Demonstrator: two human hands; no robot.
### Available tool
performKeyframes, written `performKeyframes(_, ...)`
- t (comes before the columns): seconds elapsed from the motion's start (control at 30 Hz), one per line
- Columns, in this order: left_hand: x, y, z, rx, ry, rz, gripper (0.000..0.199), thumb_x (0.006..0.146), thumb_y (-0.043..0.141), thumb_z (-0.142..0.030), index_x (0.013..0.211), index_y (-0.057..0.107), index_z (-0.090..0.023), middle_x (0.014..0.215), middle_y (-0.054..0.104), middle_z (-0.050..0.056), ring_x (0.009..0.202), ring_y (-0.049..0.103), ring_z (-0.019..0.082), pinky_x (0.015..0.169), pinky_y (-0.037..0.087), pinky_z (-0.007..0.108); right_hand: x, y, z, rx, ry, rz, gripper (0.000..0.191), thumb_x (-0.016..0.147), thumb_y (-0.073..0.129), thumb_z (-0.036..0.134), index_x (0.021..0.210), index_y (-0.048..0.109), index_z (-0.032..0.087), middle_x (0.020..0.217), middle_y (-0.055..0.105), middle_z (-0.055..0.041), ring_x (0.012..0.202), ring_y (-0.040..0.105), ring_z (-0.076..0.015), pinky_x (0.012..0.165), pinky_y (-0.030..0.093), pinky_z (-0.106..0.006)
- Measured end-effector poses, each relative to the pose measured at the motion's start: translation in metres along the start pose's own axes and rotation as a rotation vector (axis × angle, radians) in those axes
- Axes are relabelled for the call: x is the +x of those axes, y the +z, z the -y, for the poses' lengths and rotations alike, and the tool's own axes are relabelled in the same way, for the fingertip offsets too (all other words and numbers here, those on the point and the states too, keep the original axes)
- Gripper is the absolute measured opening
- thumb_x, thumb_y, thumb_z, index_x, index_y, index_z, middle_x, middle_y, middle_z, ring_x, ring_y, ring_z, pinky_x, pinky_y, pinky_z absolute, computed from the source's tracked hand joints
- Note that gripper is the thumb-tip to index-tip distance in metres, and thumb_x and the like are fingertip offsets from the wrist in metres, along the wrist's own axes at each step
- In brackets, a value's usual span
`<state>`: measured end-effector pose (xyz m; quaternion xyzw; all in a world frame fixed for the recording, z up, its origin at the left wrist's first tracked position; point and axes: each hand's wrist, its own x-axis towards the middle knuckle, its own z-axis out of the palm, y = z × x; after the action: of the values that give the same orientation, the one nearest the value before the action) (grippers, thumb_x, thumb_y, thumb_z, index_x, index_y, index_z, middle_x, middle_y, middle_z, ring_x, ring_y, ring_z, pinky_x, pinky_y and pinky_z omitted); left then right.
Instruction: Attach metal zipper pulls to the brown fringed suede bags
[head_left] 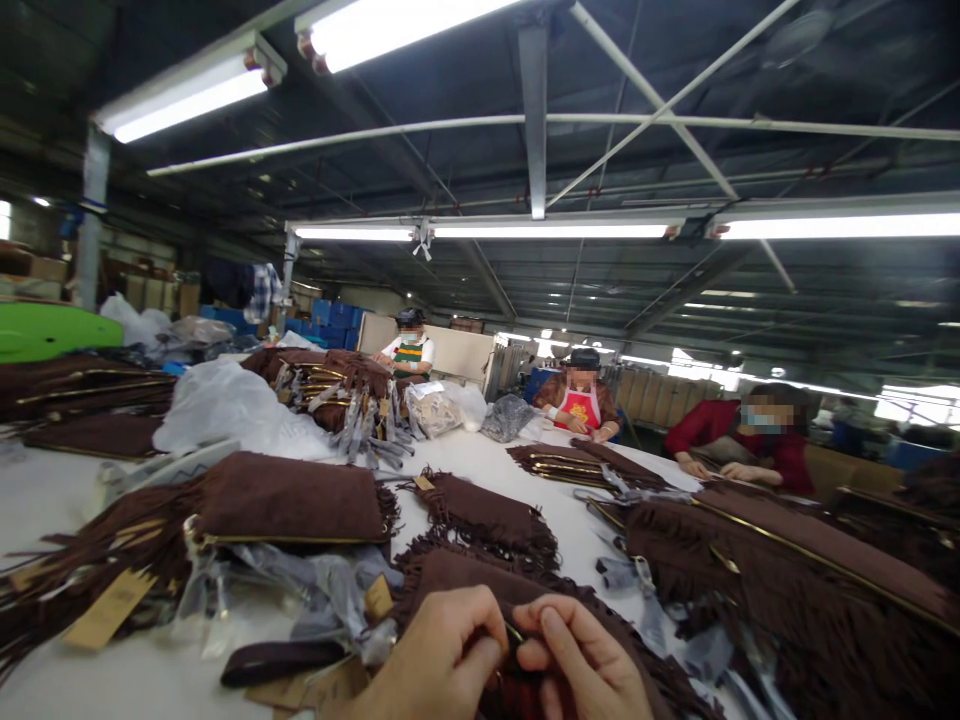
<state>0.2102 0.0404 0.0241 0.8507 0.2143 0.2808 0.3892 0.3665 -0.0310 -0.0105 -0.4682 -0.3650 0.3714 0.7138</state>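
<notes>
Pinching together at the bottom edge of the view, the left hand (pixel 442 660) and right hand (pixel 581 665) are both closing their fingertips on a small part of a brown fringed bag (pixel 465 575) lying on the white table (pixel 480 460) right under and just beyond them. Left of the left hand a dark strap (pixel 281 662) and a tan tag (pixel 109 608) are resting, while beyond the hands more bags (pixel 487 515) are lying and three people are sitting across the table.
</notes>
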Motion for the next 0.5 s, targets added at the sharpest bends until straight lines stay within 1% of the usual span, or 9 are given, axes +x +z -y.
performKeyframes(0.07,-0.004,-0.009,-0.009,0.456,0.075,-0.069,0.015,0.079,0.045,-0.006,0.077,0.053,-0.018,0.084,0.063,0.006,0.081,0.058,0.020,0.072,0.044,0.028,-0.001,-0.002,0.001,0.031,-0.016,0.022,0.048,0.069,0.082,0.061,0.080,0.070,0.016,0.065,0.072,-0.0038,0.034,0.051,-0.0043,0.032,0.038,-0.011)
performKeyframes(0.1,-0.006,-0.015,-0.014,0.641,0.068,-0.066,0.019,0.079,0.044,-0.003,0.081,0.055,-0.018,0.089,0.064,0.008,0.085,0.058,0.021,0.073,0.044,0.029,-0.002,-0.004,0.002,0.040,-0.025,0.043,0.046,0.071,0.081,0.059,0.081,0.069,0.017,0.067,0.072,-0.0034,0.036,0.052,-0.0050,0.033,0.039,-0.012)
performKeyframes(0.13,-0.007,-0.021,-0.019,0.781,0.037,-0.042,0.023,0.079,0.044,-0.001,0.085,0.057,-0.018,0.092,0.064,0.009,0.087,0.059,0.023,0.072,0.045,0.030,-0.003,-0.005,0.003,0.043,-0.034,0.060,0.043,0.073,0.081,0.058,0.081,0.069,0.017,0.067,0.071,-0.0025,0.039,0.054,-0.0058,0.035,0.042,-0.012)
performKeyframes(0.17,-0.009,-0.028,-0.024,0.879,0.005,-0.005,0.026,0.078,0.043,0.001,0.088,0.058,-0.018,0.094,0.065,0.010,0.088,0.059,0.024,0.071,0.045,0.030,-0.005,-0.006,0.005,0.038,-0.039,0.073,0.041,0.075,0.080,0.056,0.083,0.069,0.018,0.067,0.070,-0.0016,0.042,0.056,-0.0066,0.038,0.044,-0.013)
performKeyframes(0.23,-0.014,-0.041,-0.031,0.975,-0.025,0.061,0.026,0.078,0.045,0.000,0.090,0.060,-0.018,0.094,0.066,0.010,0.087,0.060,0.025,0.068,0.044,0.031,-0.007,-0.008,0.009,0.002,-0.041,0.097,0.038,0.077,0.079,0.054,0.086,0.070,0.019,0.068,0.069,-0.0003,0.048,0.061,-0.0085,0.045,0.049,-0.015)
performKeyframes(0.3,-0.019,-0.053,-0.036,0.956,0.005,0.086,0.018,0.082,0.048,-0.005,0.086,0.060,-0.018,0.090,0.066,0.009,0.082,0.060,0.024,0.067,0.043,0.031,-0.010,-0.009,0.012,-0.069,-0.053,0.137,0.037,0.079,0.078,0.054,0.090,0.072,0.019,0.067,0.069,-0.0002,0.053,0.064,-0.0105,0.051,0.051,-0.017)
performKeyframes(0.37,-0.023,-0.061,-0.038,0.813,0.070,0.094,0.012,0.084,0.052,-0.011,0.078,0.059,-0.018,0.084,0.065,0.005,0.077,0.059,0.021,0.067,0.041,0.028,-0.012,-0.008,0.015,-0.152,-0.076,0.177,0.036,0.082,0.075,0.054,0.091,0.073,0.019,0.066,0.069,-0.0007,0.056,0.064,-0.0118,0.055,0.052,-0.019)
performKeyframes(0.43,-0.025,-0.060,-0.038,0.570,0.102,0.061,0.013,0.080,0.053,-0.011,0.071,0.059,-0.018,0.078,0.064,0.001,0.074,0.057,0.016,0.067,0.038,0.025,-0.013,-0.007,0.016,-0.220,-0.096,0.208,0.037,0.083,0.073,0.055,0.091,0.074,0.019,0.066,0.069,-0.0014,0.057,0.064,-0.0128,0.057,0.051,-0.021)
performKeyframes(0.5,-0.024,-0.050,-0.035,0.265,0.057,0.021,0.013,0.076,0.052,-0.011,0.070,0.062,-0.018,0.073,0.065,-0.001,0.070,0.056,0.013,0.064,0.037,0.022,-0.015,-0.006,0.015,-0.261,-0.118,0.213,0.039,0.083,0.071,0.057,0.091,0.074,0.019,0.066,0.069,-0.0020,0.056,0.063,-0.0137,0.056,0.051,-0.022)
